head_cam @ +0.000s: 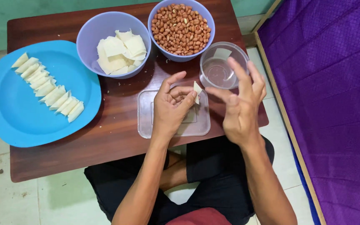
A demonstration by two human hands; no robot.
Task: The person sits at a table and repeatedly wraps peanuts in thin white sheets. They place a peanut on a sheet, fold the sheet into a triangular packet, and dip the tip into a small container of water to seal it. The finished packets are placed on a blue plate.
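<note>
A low brown table [117,137] stands on a pale tiled floor, with a purple quilted cover [330,104] along the right side and a person sitting cross-legged in dark clothes at the near edge. Closest on the table lies a clear square lid [146,125], flat, under the hands. The left hand [169,108] is curled above it, its fingers pinching a small folded wrapper [197,91] that sticks up between thumb and forefinger. The right hand [240,106] hovers just beside it, fingers spread and loosely bent, holding nothing, a little blurred. Just behind the right hand sits a clear round tub [213,68] with water in it. To the left a blue plate [17,121] carries a slanting row of folded pieces [48,89]. Farther back stand two lilac bowls, touching: one with flat wrappers [119,52], one full of peanuts [181,29].
</note>
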